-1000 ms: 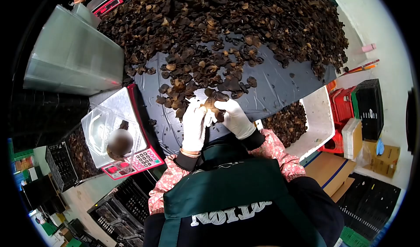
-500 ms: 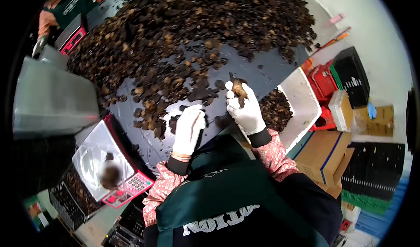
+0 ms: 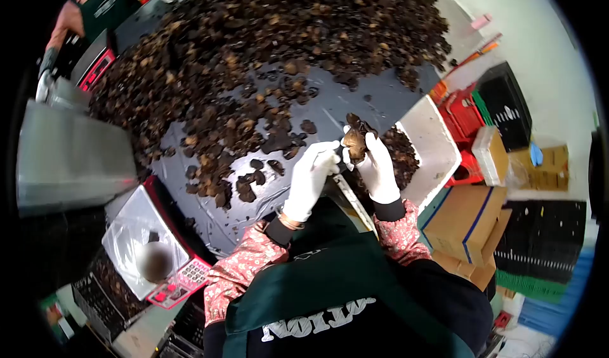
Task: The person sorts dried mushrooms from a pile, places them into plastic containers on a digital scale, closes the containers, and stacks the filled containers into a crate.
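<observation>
White gloves cover both hands. My right hand (image 3: 379, 171) is wrapped round a few brown mushroom-like pieces (image 3: 355, 143), above the near edge of the dark table. My left hand (image 3: 312, 177) is just to the left, its fingers pinched together close to those pieces; whatever lies between the fingertips is too small to make out. Loose dark pieces (image 3: 246, 186) lie on the grey table covering (image 3: 330, 98) left of my left hand. Beyond them rises a large heap (image 3: 266, 28) of the same brown pieces.
A scale (image 3: 143, 244) with a clear plastic container stands at left, below stacked clear containers (image 3: 76, 158). A white foam box (image 3: 438, 145) with brown pieces is at right, near red crates (image 3: 462, 120) and a cardboard box (image 3: 466, 221). Another person (image 3: 95, 15) is at top left.
Since half a second ago, my left hand has moved right, up to the pieces in my right hand. A second ago both hands were together farther left. The view has shifted.
</observation>
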Available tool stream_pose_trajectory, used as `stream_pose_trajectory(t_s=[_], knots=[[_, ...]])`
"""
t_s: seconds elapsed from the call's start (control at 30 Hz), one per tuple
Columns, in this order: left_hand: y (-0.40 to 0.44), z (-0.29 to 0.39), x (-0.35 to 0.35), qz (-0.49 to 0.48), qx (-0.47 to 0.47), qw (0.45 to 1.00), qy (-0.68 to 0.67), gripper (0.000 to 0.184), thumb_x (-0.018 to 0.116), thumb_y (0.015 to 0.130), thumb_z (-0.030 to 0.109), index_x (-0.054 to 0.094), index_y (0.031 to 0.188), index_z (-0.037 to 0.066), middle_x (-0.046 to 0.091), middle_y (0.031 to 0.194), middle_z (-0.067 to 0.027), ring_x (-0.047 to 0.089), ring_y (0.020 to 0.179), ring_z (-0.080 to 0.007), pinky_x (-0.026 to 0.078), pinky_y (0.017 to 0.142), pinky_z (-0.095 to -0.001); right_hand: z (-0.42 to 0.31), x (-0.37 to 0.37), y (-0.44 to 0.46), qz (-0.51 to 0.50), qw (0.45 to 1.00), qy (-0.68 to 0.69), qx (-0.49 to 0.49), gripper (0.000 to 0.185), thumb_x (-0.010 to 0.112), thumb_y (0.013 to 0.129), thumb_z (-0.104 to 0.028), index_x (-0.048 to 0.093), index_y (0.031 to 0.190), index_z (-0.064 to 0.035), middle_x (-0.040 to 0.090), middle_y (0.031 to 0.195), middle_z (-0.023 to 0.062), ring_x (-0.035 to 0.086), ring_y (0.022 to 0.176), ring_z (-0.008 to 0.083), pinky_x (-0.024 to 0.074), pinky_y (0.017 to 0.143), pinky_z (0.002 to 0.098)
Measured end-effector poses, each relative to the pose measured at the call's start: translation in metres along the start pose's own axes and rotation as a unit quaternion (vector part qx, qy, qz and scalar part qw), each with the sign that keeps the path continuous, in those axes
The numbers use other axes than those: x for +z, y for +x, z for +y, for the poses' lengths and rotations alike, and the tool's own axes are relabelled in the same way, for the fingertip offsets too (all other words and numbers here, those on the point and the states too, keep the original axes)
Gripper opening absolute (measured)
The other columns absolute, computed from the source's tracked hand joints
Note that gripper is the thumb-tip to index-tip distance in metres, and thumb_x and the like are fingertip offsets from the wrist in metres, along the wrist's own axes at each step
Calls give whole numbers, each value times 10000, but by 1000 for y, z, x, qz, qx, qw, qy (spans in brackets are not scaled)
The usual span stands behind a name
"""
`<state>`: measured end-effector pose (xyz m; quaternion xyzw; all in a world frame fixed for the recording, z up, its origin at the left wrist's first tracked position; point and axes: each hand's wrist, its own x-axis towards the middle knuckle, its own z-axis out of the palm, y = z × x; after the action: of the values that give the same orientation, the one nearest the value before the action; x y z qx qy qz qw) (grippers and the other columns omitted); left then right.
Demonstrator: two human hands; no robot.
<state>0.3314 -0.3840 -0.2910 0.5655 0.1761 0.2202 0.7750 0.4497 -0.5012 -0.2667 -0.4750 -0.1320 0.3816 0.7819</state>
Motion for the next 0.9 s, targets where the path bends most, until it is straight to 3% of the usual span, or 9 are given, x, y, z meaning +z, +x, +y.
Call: stream_pose_trajectory(t_s=[0.1, 0.23, 0.4, 0.57, 0.63, 0.7, 0.77, 0.83, 0.9], knots=[[-4, 7, 3, 68, 26, 993, -90, 237, 598, 949, 2, 612, 1186, 13, 674, 938, -31, 608, 782, -71, 496, 727, -208, 13, 31, 9, 15, 999, -39, 5, 408, 557, 1019, -285, 531, 1282, 27, 626, 1122, 70, 596, 960, 133, 477, 895, 290], [-10, 12, -25, 145, 6, 989, 30, 203, 616, 951, 26, 590, 1152, 21, 633, 885, 5, 560, 726, -50, 457, 665, -196, 34, 39, 22, -44, 987, -139, 63, 333, 546, 1005, -231, 573, 1244, 0, 625, 1021, 22, 586, 916, 111, 480, 826, 258], [-25, 6, -56, 150, -35, 988, -19, 168, 644, 927, 96, 599, 1071, 22, 656, 843, -22, 587, 692, -62, 467, 631, -208, 47, 46, 26, -93, 964, -237, 82, 339, 607, 970, -239, 632, 1186, 22, 656, 1021, 25, 580, 910, 95, 469, 795, 245], [-52, -14, -74, 52, -122, 991, -25, 206, 593, 982, 128, 609, 1163, 30, 688, 927, -53, 622, 752, -94, 503, 693, -235, 9, -3, 16, -82, 919, -363, 134, 360, 636, 952, -262, 655, 1177, 18, 694, 1036, 32, 608, 906, 100, 485, 839, 261], [-72, -35, -98, 127, -76, 987, 67, 199, 589, 988, 141, 631, 1151, 35, 695, 937, -53, 611, 733, -88, 510, 691, -241, -13, -52, 10, -32, 788, -605, 113, 377, 669, 901, -295, 678, 1169, -29, 708, 1032, 134, 663, 954, 189, 518, 832, 334], [-89, -43, -126, 234, -29, 942, 238, 141, 593, 969, 124, 673, 1052, 44, 677, 850, -45, 612, 718, -89, 502, 664, -255, -18, -115, 1, -12, 563, -821, 88, 461, 766, 795, -340, 689, 1149, -54, 660, 1182, 169, 647, 1065, 332, 508, 924, 419], [-98, -40, -139, 314, -59, 915, 247, 121, 607, 969, 133, 666, 997, 31, 662, 823, -66, 593, 706, -124, 476, 667, -270, -13, -133, -6, 5, 486, -874, -18, 491, 781, 796, -325, 674, 1196, -62, 621, 1258, 161, 618, 1129, 315, 490, 971, 401], [-96, -41, -146, 331, -29, 890, 312, 131, 616, 971, 148, 664, 980, 27, 663, 838, -94, 613, 747, -169, 486, 715, -286, 5, -110, 12, -28, 703, -708, -68, 497, 767, 822, -294, 650, 1248, -67, 610, 1269, 154, 592, 1173, 301, 481, 997, 388], [-88, -35, -144, 316, 13, 885, 342, 175, 633, 950, 166, 654, 1072, 42, 649, 957, -126, 636, 861, -240, 501, 785, -328, 28, -52, 32, -80, 752, -645, -106, 444, 734, 862, -245, 647, 1277, -113, 641, 1211, 131, 621, 1121, 281, 494, 982, 357]])
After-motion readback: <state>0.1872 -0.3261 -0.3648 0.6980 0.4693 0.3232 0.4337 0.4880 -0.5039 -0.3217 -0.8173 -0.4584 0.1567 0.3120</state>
